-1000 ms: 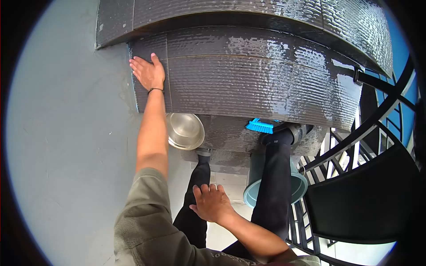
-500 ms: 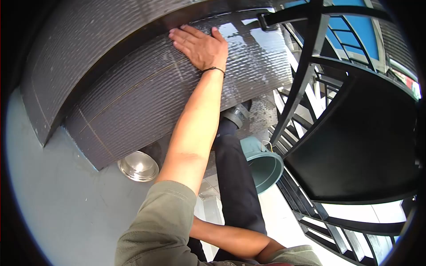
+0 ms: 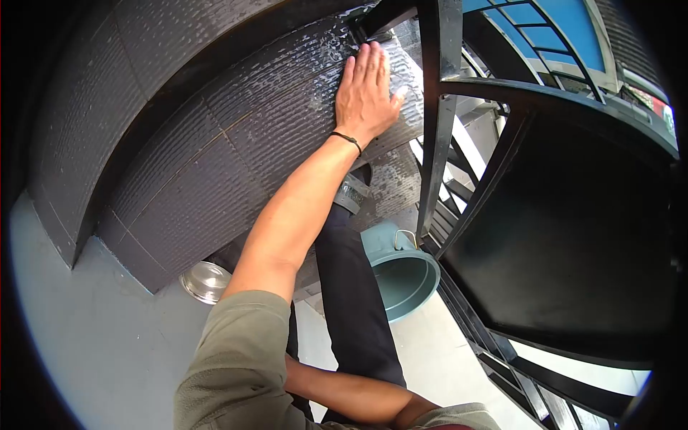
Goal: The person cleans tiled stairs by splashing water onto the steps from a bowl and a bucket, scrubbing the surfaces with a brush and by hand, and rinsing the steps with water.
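Grey wet tile (image 3: 287, 129) is pressed by flat, empty L hand (image 3: 367, 94); R hand hidden, state can't be told; care nr. railing (image 3: 439, 43) seems needed.

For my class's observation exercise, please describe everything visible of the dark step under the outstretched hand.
The dark step looks tiled: finely ribbed, crossed by thin joint lines. It appears wet, glistening most toward the black railing. It runs diagonally across the picture, its other end meeting the grey wall. The left hand lies palm down on it.
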### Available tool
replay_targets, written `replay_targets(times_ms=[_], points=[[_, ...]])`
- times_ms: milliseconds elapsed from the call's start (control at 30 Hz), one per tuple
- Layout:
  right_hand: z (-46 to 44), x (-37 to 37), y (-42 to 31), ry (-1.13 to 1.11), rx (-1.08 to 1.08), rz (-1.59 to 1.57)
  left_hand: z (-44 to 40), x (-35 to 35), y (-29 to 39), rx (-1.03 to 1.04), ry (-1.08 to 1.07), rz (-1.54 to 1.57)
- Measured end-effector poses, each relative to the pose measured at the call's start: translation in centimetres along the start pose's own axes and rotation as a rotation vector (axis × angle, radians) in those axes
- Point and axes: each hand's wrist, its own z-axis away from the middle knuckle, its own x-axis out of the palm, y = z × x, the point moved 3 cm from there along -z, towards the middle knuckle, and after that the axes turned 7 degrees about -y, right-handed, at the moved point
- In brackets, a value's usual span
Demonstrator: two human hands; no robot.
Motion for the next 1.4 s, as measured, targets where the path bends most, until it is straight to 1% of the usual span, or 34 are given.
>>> replay_targets(times_ms=[33,133,167,267,300,333,367,400,433,467,500,533,567,600,633,700,733,767,800,867,933,1000,1033,1067,1133,1167,1267,1333,1400], points=[[-0.1,0.0,0.0,0.012,-0.011,-0.043,-0.5,0.6,-0.7,0.001,-0.086,-0.013],[0.1,0.2,0.5,0.039,-0.042,-0.158,-0.9,1.6,-0.1,0.022,-0.154,-0.106],[0.1,0.2,0.7,0.049,-0.049,-0.192,-1.2,1.9,0.2,0.006,-0.209,-0.162],[-0.1,0.6,0.8,0.08,-0.083,-0.304,-1.5,2.4,1.0,-0.081,-0.139,-0.094],[-0.2,0.7,0.9,0.09,-0.092,-0.339,-1.7,2.6,1.6,-0.03,-0.024,-0.015],[-0.4,0.7,1.1,0.106,-0.1,-0.371,-2.3,2.7,2.9,0.145,0.041,0.141],[-0.5,0.4,1.4,0.123,-0.109,-0.404,-1.9,3.1,3.4,0.239,-0.035,0.292],[-0.5,0.4,1.7,0.138,-0.117,-0.432,-1.6,1.4,4.4,0.331,-0.109,0.445],[-0.4,0.4,2.1,0.152,-0.128,-0.46,-1.7,-0.7,4.2,0.288,0.068,0.443],[-0.6,0.6,2.3,0.167,-0.144,-0.489,-2.0,-0.6,3.1,0.233,0.01,0.22],[-0.8,0.8,2.6,0.183,-0.171,-0.527,-1.6,-2.5,1.0,0.223,0.244,0.201],[-1.3,1.0,2.8,0.201,-0.197,-0.562,-1.6,-3.9,-1.8,0.074,0.269,0.122],[-1.9,1.1,3.0,0.221,-0.229,-0.598,-1.2,-5.0,-4.5,-0.136,0.295,-0.039],[-2.3,1.2,3.3,0.24,-0.259,-0.634,-0.5,-5.0,-7.5,-0.253,0.266,-0.095],[-2.6,1.4,3.3,0.25,-0.288,-0.667,0.5,-4.7,-8.8,-0.178,0.098,-0.231],[-2.8,1.3,2.9,0.259,-0.313,-0.727,0.7,-3.6,-8.3,-0.199,0.048,-0.179],[-2.0,0.3,0.3,0.222,-0.271,-0.791,0.5,-3.0,-7.5,-0.209,0.019,-0.145],[-1.1,-0.9,-2.3,0.181,-0.224,-0.851,-0.1,-2.1,-6.4,-0.335,-0.004,-0.22],[-0.7,-1.6,-3.6,0.155,-0.194,-0.924,-0.6,-1.4,-4.5,-0.44,0.003,-0.187],[-0.4,-2.1,-4.4,0.137,-0.155,-1.119,-0.7,1.9,-0.3,-0.316,-0.069,-0.084],[-0.6,-2.4,-4.2,0.13,-0.13,-1.306,-0.8,3.7,3.8,-0.31,-0.164,-0.066],[-0.6,-2.8,-3.7,0.141,-0.111,-1.452,-0.9,5.4,6.5,-0.105,-0.354,-0.335],[-0.6,-3.0,-3.7,0.144,-0.103,-1.506,-1.2,5.5,6.7,-0.013,-0.202,-0.149],[-0.7,-3.1,-3.7,0.148,-0.098,-1.553,-1.3,6.0,6.6,0.096,-0.28,0.034],[-1.0,-2.9,-3.8,0.139,-0.085,-1.626,-1.8,4.9,5.3,0.317,-0.424,0.385],[-1.2,-2.7,-3.9,0.133,-0.08,-1.651,-1.5,4.3,4.3,0.383,-0.193,0.456],[-1.8,-2.0,-4.1,0.12,-0.055,-1.721,-0.4,-0.6,0.5,0.038,0.202,0.046],[-2.4,-1.3,-4.1,0.12,-0.037,-1.759,1.1,-2.5,-3.5,-0.324,0.228,-0.061],[-3.0,-0.7,-4.0,0.126,-0.012,-1.782,1.2,-3.0,-5.0,-0.271,0.15,0.029]])
